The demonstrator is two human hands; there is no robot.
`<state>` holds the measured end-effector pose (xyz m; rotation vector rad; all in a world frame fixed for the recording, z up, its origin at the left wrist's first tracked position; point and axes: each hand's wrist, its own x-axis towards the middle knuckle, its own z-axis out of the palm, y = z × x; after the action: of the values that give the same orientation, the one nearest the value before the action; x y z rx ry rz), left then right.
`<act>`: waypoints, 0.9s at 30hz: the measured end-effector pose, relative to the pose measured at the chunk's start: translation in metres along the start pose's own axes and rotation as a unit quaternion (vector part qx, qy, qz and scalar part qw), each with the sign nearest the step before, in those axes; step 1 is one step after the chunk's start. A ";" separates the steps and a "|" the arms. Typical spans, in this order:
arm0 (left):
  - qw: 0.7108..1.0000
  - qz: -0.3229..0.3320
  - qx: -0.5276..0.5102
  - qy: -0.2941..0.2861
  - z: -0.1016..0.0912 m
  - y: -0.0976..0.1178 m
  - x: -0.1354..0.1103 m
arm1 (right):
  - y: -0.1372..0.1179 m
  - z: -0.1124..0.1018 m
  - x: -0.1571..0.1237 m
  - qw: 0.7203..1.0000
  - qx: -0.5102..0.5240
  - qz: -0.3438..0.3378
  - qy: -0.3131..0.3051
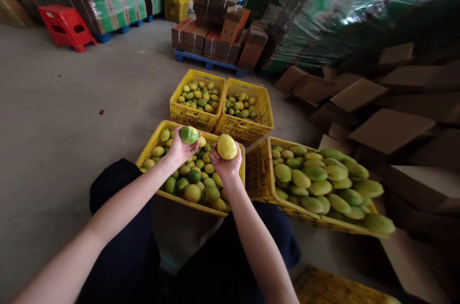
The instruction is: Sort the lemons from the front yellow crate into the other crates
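Observation:
My left hand (180, 151) is closed around a green lemon (189, 134), held up over the near yellow crate (185, 202). In my right hand (227, 166) a yellow lemon (226, 146) rests in the curled fingers, above the crate's right side. The two hands are apart, with the fruits at about the same height. Green and yellow lemons lie in the crate beneath, partly covered by my forearms. My knees flank the crate's near side.
Two more yellow crates, a left one (190, 114) and a right one (244, 127), hold lemons behind. A crate (259, 174) at right is heaped with larger fruit. Cardboard boxes (391, 131) pile up further right. A red stool (66, 26) and a blue pallet (210, 62) stand beyond.

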<state>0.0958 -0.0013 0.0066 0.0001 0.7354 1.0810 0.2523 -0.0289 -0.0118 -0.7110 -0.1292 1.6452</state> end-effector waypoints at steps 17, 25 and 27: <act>0.998 0.031 -0.045 0.039 0.008 0.004 -0.003 | 0.000 0.006 0.001 0.998 0.024 0.049 0.035; 0.960 0.247 0.134 -0.004 0.008 -0.010 -0.017 | 0.005 0.004 -0.005 0.975 -0.149 -0.158 0.047; 0.927 0.319 0.190 -0.053 0.008 -0.012 -0.024 | 0.004 0.005 -0.010 0.934 -0.237 -0.266 0.039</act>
<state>0.1032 -0.0235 0.0222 0.6663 0.8601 1.5212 0.2470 -0.0375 -0.0057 -1.0001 -0.6239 1.0651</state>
